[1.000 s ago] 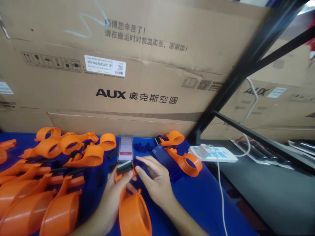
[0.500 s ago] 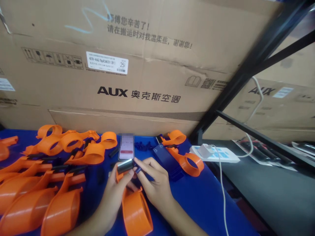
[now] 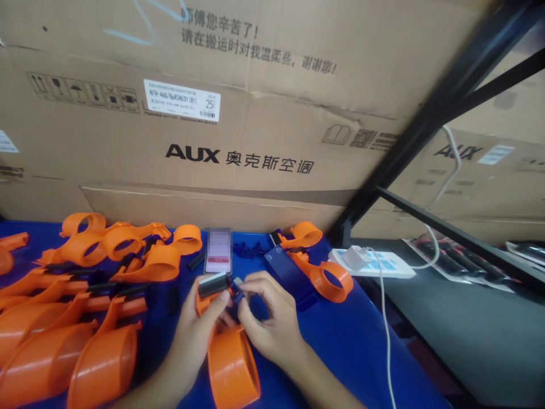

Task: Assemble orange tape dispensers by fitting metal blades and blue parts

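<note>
My left hand (image 3: pixel 198 335) grips an orange plastic scoop-shaped part (image 3: pixel 232 369) by its handle, thumb pressed on a black cap piece (image 3: pixel 213 284) at the handle's end. Fingers of my right hand (image 3: pixel 266 318) are curled and pinch a small dark blue piece (image 3: pixel 237 291) right beside that black cap. Both hands hover just above the blue table (image 3: pixel 340 341), near its front middle.
Several more orange parts (image 3: pixel 85 318) with black caps lie in a pile at left. A phone (image 3: pixel 218 251), a dark blue box (image 3: pixel 287 272) and two orange parts (image 3: pixel 323 278) lie behind the hands. A white power strip (image 3: pixel 374 262) with cable sits right. Large cardboard boxes (image 3: pixel 238 113) stand behind.
My right hand has closed from reaching fingers into a pinch on the small blue piece, brought against the black cap. The left hand keeps its hold on the orange part.
</note>
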Demonstrator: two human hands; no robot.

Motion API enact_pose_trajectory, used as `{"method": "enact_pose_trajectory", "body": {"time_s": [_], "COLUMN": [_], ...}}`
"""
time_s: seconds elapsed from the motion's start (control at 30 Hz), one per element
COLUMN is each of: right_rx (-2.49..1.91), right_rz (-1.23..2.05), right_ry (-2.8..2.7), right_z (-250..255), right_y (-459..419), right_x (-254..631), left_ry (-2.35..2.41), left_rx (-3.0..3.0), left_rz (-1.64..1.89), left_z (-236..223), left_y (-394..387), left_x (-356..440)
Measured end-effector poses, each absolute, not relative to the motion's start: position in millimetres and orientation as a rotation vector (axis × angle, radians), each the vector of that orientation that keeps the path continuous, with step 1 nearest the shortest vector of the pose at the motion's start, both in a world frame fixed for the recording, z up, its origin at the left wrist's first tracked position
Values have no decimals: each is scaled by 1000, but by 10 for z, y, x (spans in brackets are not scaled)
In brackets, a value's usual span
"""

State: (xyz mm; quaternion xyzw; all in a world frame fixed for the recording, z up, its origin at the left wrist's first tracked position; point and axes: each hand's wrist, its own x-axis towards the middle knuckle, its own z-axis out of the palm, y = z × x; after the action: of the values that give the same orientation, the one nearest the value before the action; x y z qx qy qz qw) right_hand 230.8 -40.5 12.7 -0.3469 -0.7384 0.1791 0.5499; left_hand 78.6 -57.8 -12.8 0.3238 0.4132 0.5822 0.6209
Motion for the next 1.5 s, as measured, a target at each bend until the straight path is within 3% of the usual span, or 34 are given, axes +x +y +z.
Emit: {"method": "enact_pose_trajectory", "body": {"time_s": [0.2, 0.53, 1.07, 1.5], "right_rx": [-847, -814, -764, -750], "right_rz": [371, 592, 473, 681], "right_ry": [-1744, -1773, -1894, -1850], "right_z": [142, 103, 187, 224], "right_y": [-409, -377, -357, -357], "right_x": [2304, 2335, 2392, 2440], "left_ry": [957, 993, 958, 929], "left_rx": [713, 692, 693, 713], "left_rz": [1322, 1308, 1258, 1258], "left_z": [-111, -93, -27, 37], "left_y": [-573, -602, -619, -629], "left_x": [802, 802, 796, 791]}}
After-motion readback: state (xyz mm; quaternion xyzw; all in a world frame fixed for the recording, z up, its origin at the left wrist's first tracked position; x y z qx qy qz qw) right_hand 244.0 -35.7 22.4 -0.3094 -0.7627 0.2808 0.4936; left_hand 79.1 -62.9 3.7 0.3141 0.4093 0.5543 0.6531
